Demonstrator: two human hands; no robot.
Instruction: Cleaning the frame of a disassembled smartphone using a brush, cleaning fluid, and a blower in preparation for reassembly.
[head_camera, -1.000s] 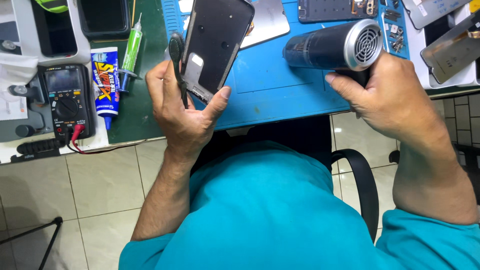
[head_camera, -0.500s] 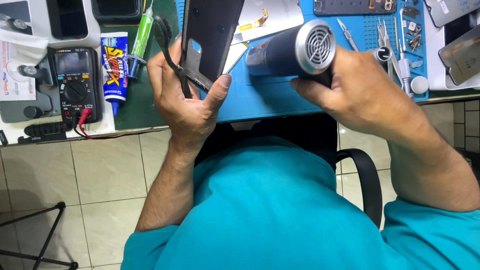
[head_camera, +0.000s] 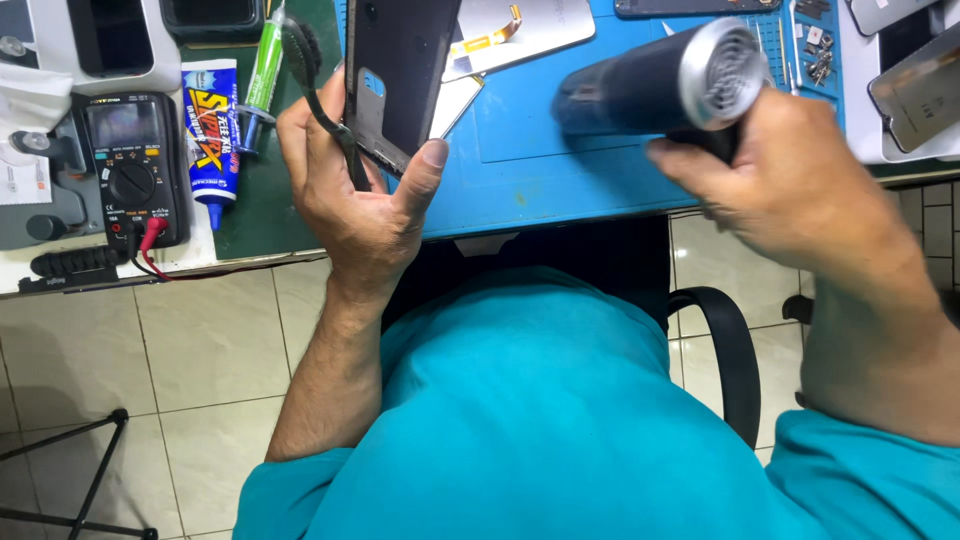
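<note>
My left hand (head_camera: 355, 190) grips a dark phone frame (head_camera: 400, 75) by its lower end, tilted up over the blue work mat (head_camera: 560, 165). The same hand also clamps a thin black brush-like tool (head_camera: 315, 75) between its fingers. My right hand (head_camera: 790, 180) holds a black heat gun (head_camera: 655, 85) by its handle. The gun's round grilled rear end faces the camera and its barrel points left toward the phone frame. A gap of bare mat separates the gun's nozzle from the frame.
A black multimeter (head_camera: 130, 170) with red and black leads sits at the left. Beside it lie a blue glue tube (head_camera: 212, 130) and a green syringe (head_camera: 262, 75). Phone parts and small screws (head_camera: 815, 55) rest at the mat's far right. A chair armrest (head_camera: 730, 360) curves below.
The heat gun and my right hand have swung left, closer to the phone frame. My left hand has lifted the frame slightly higher.
</note>
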